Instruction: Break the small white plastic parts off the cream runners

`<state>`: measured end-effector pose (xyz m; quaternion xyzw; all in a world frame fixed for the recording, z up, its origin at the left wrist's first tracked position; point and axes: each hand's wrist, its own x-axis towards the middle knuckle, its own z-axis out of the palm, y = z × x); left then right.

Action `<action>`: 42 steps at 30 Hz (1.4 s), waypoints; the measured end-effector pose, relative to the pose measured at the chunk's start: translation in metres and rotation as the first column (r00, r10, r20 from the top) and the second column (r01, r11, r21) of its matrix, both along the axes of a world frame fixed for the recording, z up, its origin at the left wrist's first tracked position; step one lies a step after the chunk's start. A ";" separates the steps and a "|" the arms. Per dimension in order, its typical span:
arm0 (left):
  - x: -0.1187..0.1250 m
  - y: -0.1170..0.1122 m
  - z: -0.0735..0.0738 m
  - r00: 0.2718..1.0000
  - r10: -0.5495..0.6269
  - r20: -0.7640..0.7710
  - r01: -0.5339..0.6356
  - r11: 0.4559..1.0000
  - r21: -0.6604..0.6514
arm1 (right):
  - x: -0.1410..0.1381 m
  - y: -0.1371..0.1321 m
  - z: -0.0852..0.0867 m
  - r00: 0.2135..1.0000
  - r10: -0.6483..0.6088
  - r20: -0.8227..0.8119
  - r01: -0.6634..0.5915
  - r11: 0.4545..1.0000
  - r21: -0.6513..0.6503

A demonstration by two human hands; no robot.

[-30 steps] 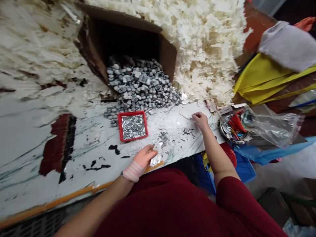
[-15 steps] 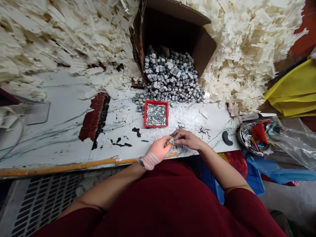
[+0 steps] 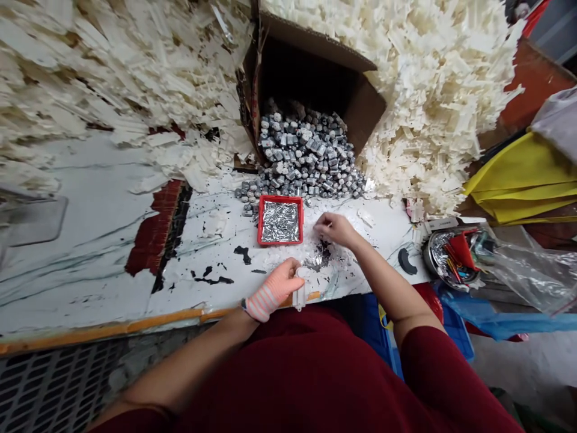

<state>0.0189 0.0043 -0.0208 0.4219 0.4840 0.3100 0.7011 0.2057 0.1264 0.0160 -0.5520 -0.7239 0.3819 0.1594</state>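
My left hand [image 3: 276,290], in a pink-and-grey striped glove, grips a white plastic part [image 3: 298,296] at the table's front edge. To its upper right, my bare right hand [image 3: 336,230] is over the table with its fingers pinched together. Whatever is between those fingertips, if anything, is too small and blurred to make out. Just left of the right hand stands a red tray [image 3: 260,222] full of thin metal pins [image 3: 280,221]. Small whitish translucent pieces [image 3: 311,243] lie scattered below the right hand.
Behind the tray, a cardboard box [image 3: 367,114] on its side spills small silver motors [image 3: 311,150]. Piles of cream plastic parts [image 3: 419,102] flank it. At the right are a black curved piece [image 3: 408,261] and a metal bowl [image 3: 433,264] of tools.
My hands have separated: the right moved up toward the small whitish pieces, while the left came down slightly with the white plastic part, which now shows more fully. The camera view has shifted.
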 end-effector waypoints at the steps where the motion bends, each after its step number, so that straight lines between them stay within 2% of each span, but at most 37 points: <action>1: -0.001 0.001 -0.001 1.000 0.010 0.001 -0.010 1.000 -0.014 | -0.004 0.020 0.000 0.987 -0.095 0.130 0.081 0.991 0.105; 2: -0.001 0.001 -0.001 1.000 0.021 0.000 -0.021 0.999 -0.028 | -0.010 0.039 -0.001 0.957 -0.155 0.245 0.109 0.975 0.192; 4: -0.003 0.002 -0.001 0.999 0.040 0.009 -0.039 0.998 -0.059 | -0.024 0.069 -0.006 0.884 -0.195 0.424 0.074 0.956 0.284; 6: -0.005 0.002 0.000 0.998 0.054 0.025 -0.051 0.995 -0.089 | -0.037 0.085 -0.012 0.832 -0.173 0.528 0.024 0.961 0.277; 8: -0.007 0.002 0.001 0.997 0.070 0.037 -0.065 0.991 -0.120 | -0.042 0.085 -0.015 0.828 -0.172 0.534 0.043 0.968 0.245; 10: -0.009 0.004 0.003 0.992 0.116 0.050 -0.108 0.985 -0.134 | -0.039 0.070 -0.014 0.880 -0.196 0.432 0.091 0.964 0.251; 12: -0.010 0.008 0.006 0.973 0.217 0.075 -0.205 0.968 -0.142 | -0.035 0.039 -0.009 0.948 -0.177 0.264 0.099 0.953 0.287; 15: -0.007 0.015 0.013 0.914 0.377 0.148 -0.349 0.919 -0.185 | -0.034 -0.022 -0.001 0.997 -0.044 0.071 0.016 0.935 0.354; 18: -0.001 0.020 0.018 0.859 0.471 0.198 -0.433 0.877 -0.209 | -0.040 -0.071 0.004 0.988 0.023 0.156 -0.095 0.878 0.469; 22: 0.001 0.017 0.025 0.830 0.524 0.191 -0.504 0.851 -0.147 | -0.048 -0.096 0.004 0.950 -0.012 0.311 -0.174 0.807 0.564; 24: -0.001 0.014 0.030 0.834 0.516 0.192 -0.503 0.856 -0.118 | -0.049 -0.101 0.005 0.951 0.005 0.308 -0.187 0.804 0.565; 26: -0.005 0.011 0.034 0.850 0.488 0.200 -0.477 0.873 -0.103 | -0.048 -0.103 0.005 0.968 0.033 0.249 -0.163 0.836 0.524; 27: -0.006 0.010 0.036 0.863 0.462 0.207 -0.450 0.887 -0.105 | -0.044 -0.100 0.004 0.979 0.061 0.194 -0.148 0.868 0.474; 29: -0.009 0.010 0.037 0.896 0.378 0.235 -0.360 0.926 -0.117 | -0.026 -0.086 0.004 0.986 0.162 0.051 -0.169 0.940 0.296; 31: -0.010 0.010 0.034 0.922 0.281 0.265 -0.252 0.958 -0.140 | 0.008 -0.058 0.003 0.978 0.199 -0.058 -0.193 0.977 0.089; 32: -0.011 0.011 0.031 0.931 0.247 0.268 -0.212 0.965 -0.152 | 0.029 -0.040 0.003 0.996 0.085 -0.034 -0.083 0.996 0.044; 33: -0.011 0.011 0.028 0.938 0.226 0.262 -0.187 0.969 -0.164 | 0.053 -0.020 0.004 0.988 -0.148 0.050 0.144 0.986 0.080; 34: -0.012 0.011 0.025 0.944 0.216 0.248 -0.176 0.969 -0.175 | 0.077 -0.001 0.003 0.915 -0.373 0.153 0.352 0.924 0.146; 35: -0.012 0.011 0.023 0.949 0.212 0.232 -0.170 0.968 -0.186 | 0.099 0.016 0.003 0.829 -0.511 0.229 0.480 0.859 0.178; 36: -0.012 0.010 0.020 0.953 0.207 0.220 -0.166 0.967 -0.194 | 0.118 0.031 0.002 0.776 -0.561 0.288 0.546 0.826 0.139; 37: -0.012 0.010 0.018 0.956 0.202 0.213 -0.160 0.967 -0.199 | 0.133 0.042 0.000 0.755 -0.561 0.340 0.584 0.811 0.043; 40: -0.010 0.010 0.015 0.961 0.189 0.204 -0.147 0.968 -0.206 | 0.156 0.055 -0.007 0.781 -0.509 0.363 0.575 0.813 -0.097; 42: -0.008 0.011 0.017 0.962 0.185 0.200 -0.141 0.966 -0.215 | 0.159 0.052 -0.012 0.804 -0.496 0.329 0.556 0.823 -0.118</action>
